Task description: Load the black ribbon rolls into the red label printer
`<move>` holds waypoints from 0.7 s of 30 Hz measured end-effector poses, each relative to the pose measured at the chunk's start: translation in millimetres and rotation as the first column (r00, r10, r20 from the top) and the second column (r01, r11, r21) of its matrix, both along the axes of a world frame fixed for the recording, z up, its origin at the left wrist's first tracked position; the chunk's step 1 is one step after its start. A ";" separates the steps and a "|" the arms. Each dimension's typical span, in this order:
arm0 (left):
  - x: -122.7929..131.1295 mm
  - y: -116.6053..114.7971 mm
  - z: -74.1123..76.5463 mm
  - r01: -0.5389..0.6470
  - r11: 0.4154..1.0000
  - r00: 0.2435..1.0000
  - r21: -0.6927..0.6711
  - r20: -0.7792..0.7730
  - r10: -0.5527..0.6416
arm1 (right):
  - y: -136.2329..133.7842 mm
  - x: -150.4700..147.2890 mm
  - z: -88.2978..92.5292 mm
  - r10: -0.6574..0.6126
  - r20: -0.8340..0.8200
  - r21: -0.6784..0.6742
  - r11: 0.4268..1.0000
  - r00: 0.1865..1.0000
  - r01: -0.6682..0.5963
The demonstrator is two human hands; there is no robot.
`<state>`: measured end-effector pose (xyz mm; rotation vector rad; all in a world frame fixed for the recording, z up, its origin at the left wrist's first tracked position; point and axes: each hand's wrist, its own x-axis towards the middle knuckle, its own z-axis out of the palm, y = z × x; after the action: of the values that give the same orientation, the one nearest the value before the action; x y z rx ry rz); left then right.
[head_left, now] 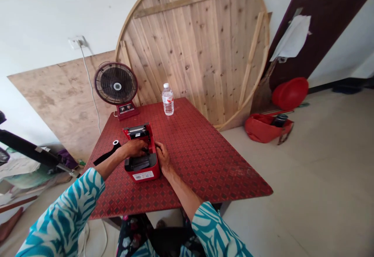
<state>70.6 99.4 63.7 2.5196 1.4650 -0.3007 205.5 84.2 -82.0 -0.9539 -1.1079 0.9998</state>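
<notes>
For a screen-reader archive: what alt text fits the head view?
Both hands work on a small red printer with its lid open on a red table: left hand inside it, right hand against its side. A fan and water bottle stand behind.

Red patterned table point(204, 151) at centre, on a pale tiled floor point(321, 179). Behind the table, leaning on the white wall point(43, 11): large round wooden panel point(198, 42) and, left of it, a flat plywood sheet point(58, 97). On the table's far edge: small dark fan point(116, 84) on a red base, cord running up to a wall socket point(76, 41); clear water bottle point(167, 99) just right of the fan. Right of the table: dark brown door point(321, 19) with white paper point(292, 36) hanging on it, red basin point(290, 93) and red bag point(264, 127) below it on the floor. Left of the table: black tripod leg point(29, 149), heaped cloth point(20, 171). Bright, even daylight throughout.
</notes>
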 end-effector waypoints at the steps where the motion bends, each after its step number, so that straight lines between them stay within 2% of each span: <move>1: 0.5 -2.2 2.3 -0.006 1.000 1.000 0.011 -0.005 0.006 | -0.2 0.3 0.3 0.003 0.004 0.003 1.000 1.000 -0.003; 5: -4.7 -24.8 17.2 -0.012 0.991 0.996 0.134 0.086 0.001 | -1.6 1.3 1.8 0.008 0.009 0.003 1.000 1.000 -0.008; 7: -14.7 -41.7 27.7 -0.007 0.977 0.975 0.211 0.218 -0.040 | -1.9 1.6 1.7 0.000 -0.001 0.000 1.000 1.000 0.000; 9: -31.5 -57.2 39.6 -0.040 0.971 0.922 0.236 0.384 -0.055 | -1.9 2.0 1.1 -0.003 -0.015 0.004 1.000 1.000 0.003; 11: -54.8 -66.9 51.5 -0.168 0.960 0.828 0.225 0.560 0.014 | -1.6 2.6 0.1 0.007 -0.024 0.010 1.000 1.000 -0.007; 13: -81.2 -68.2 60.8 -0.369 0.911 0.697 0.185 0.703 0.139 | -1.3 3.2 -1.1 0.016 -0.028 0.018 1.000 0.999 -0.016; 15: -105.7 -61.8 64.2 -0.483 0.866 0.572 0.124 0.794 0.205 | -1.1 3.8 -2.2 0.012 -0.032 0.019 1.000 0.999 -0.012; 17: -124.0 -49.1 59.9 -0.541 0.841 0.431 -0.001 0.858 0.278 | -1.1 4.6 -2.9 0.008 -0.032 0.007 1.000 0.999 -0.008; 19: -134.1 -31.4 48.6 -0.561 0.818 0.302 -0.127 0.889 0.345 | -1.5 5.8 -2.9 0.014 -0.026 -0.010 1.000 1.000 -0.015; 21: -136.3 -9.6 32.7 -0.579 0.799 0.241 -0.163 0.902 0.359 | -2.4 7.3 -2.2 0.025 -0.017 -0.022 0.999 1.000 -0.025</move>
<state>-65.8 89.8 96.4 1.5565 1.5951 1.2335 212.9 81.9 -84.2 -0.9496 -1.0990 1.0401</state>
